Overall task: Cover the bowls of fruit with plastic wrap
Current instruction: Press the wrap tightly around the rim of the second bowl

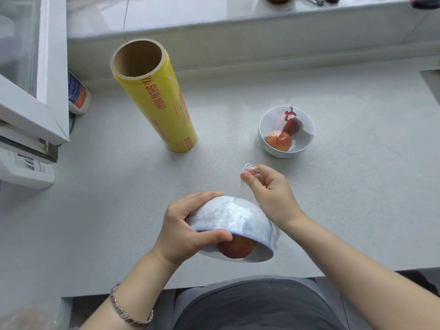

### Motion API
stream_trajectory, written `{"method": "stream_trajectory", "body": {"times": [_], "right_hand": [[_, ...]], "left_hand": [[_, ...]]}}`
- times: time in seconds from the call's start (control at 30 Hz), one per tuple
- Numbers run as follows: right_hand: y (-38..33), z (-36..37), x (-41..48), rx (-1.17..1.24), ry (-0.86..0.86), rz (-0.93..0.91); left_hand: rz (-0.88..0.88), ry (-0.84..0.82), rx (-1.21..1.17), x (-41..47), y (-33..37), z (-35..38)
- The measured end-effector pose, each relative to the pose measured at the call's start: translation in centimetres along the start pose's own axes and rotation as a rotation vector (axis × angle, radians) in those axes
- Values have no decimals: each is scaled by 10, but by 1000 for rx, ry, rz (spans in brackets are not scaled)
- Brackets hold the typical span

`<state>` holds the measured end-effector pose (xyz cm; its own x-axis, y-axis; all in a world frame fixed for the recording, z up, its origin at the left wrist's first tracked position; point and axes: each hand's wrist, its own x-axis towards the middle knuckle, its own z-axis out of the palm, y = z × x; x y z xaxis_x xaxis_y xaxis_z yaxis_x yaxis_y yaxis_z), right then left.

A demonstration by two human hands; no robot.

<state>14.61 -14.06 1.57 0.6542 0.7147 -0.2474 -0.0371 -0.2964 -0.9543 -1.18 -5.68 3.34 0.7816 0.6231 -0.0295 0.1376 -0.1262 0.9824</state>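
Left hand [183,231] grips tilted bowl [234,225]; right hand [269,189] pinches wrap [250,168]

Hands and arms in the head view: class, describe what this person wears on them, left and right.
The left hand and right hand are bare: no gloves, no rings visible. Both forearms are bare, no sleeves in view. A metallic link bracelet circles the left wrist.

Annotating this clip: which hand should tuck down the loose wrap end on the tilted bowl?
Probably the right hand: it pinches the loose wrap end, while the left hand grips the bowl.
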Motion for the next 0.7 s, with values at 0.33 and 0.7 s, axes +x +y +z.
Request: {"method": "stream_trajectory", "body": {"times": [0.33,0.7], "right_hand": [[-2,-17,3,134,-122,514],[-13,-25,-55,-252,-425,-384]], "left_hand": [[-63,24,-69,-3,-5,-8],[-142,193,-152,-4,-7,1]]}}
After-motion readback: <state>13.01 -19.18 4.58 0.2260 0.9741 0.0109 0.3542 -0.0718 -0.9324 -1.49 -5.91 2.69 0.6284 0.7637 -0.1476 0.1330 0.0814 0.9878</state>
